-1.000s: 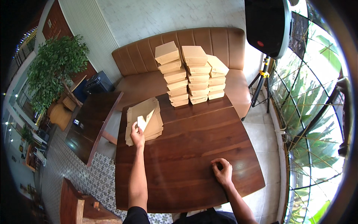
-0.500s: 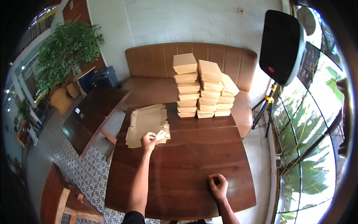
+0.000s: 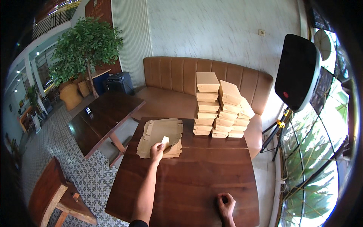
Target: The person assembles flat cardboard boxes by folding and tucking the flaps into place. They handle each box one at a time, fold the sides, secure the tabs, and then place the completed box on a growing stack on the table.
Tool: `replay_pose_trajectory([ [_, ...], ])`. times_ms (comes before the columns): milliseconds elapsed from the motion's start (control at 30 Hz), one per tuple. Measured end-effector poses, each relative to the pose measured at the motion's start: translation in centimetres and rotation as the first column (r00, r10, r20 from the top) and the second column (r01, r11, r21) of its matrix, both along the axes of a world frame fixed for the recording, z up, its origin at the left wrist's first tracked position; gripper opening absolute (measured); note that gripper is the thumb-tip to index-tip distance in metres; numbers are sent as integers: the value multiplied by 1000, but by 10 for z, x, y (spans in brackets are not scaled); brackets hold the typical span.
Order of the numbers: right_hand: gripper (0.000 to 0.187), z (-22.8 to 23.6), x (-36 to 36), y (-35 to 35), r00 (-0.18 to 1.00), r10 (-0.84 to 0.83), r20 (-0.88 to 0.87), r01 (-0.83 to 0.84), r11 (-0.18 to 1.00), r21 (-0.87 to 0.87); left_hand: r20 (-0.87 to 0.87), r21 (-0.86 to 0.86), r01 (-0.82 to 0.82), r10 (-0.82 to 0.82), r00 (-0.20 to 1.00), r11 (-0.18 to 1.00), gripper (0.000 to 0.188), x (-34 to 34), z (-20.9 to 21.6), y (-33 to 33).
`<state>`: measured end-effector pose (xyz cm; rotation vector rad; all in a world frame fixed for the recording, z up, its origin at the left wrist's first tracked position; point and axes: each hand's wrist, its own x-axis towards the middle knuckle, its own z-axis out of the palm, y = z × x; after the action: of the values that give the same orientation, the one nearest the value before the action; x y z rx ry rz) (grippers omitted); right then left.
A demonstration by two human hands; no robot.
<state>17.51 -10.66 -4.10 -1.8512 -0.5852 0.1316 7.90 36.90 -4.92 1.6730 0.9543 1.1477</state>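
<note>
My left hand point(image 3: 157, 152) is closed on the near edge of the top flat cardboard box blank point(image 3: 164, 129), and a pale flap stands up between its thumb and fingers. That blank's near right part bends up a little from the pile of flat blanks below it, on the left of the table. Toward the near right, my right hand point(image 3: 226, 204) rests on or just over the wooden table point(image 3: 196, 181), fingers curled into a loop with nothing seen in them. Beyond it, several folded cardboard boxes point(image 3: 207, 107) stand in tall stacks at the table's far right.
A brown padded bench point(image 3: 170, 75) runs behind the table along the wall. On the right, a black speaker point(image 3: 297, 72) stands on a tripod by the window. To the left are a second dark table point(image 3: 102, 117), a wooden chair point(image 3: 49, 189) and a leafy tree point(image 3: 89, 47).
My left hand now has the top blank's near edge lifted and bent upward. My right hand stays curled near the table's right side. The view has tilted up and shifted left.
</note>
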Motion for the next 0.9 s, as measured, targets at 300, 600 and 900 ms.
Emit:
replay_pose_trajectory([
  [300, 8, 13, -2, 11, 994, -50, -101, 48, 999, -23, 371, -293, 138, -21, 928, 946, 20, -13, -4, 11],
  [600, 55, 42, -9, 287, 910, 412, -56, -403, 907, 123, 405, -329, 204, -57, 912, 922, 20, -4, -32, -18],
  [900, 26, -4, 18, 349, 872, 322, -370, -235, 936, 262, 412, -119, 55, -1, 911, 991, 19, -10, -4, 0],
])
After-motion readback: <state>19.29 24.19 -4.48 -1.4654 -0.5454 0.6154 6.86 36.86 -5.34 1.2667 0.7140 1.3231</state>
